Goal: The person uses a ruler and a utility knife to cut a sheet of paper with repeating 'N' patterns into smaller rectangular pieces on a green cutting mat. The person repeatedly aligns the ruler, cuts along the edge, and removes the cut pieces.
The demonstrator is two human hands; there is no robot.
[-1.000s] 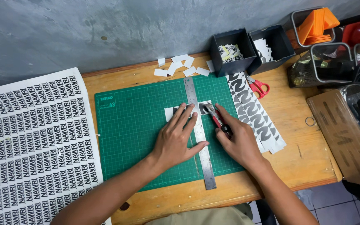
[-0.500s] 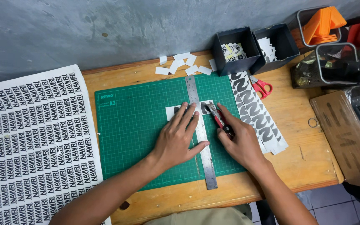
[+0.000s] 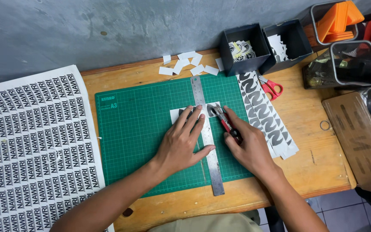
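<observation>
Already a scatter of cut white slips (image 3: 185, 64) lies beyond the green cutting mat (image 3: 129, 129), so some trimming looks done. Now the left hand (image 3: 181, 141) presses flat on the steel ruler (image 3: 207, 137) over a small printed sheet (image 3: 177, 114), while the right hand (image 3: 247, 146) grips a red craft knife (image 3: 226, 122) (blade at the ruler's edge). Much remains, judging by the large uncut printed sheet (image 3: 31, 146) alongside.
</observation>
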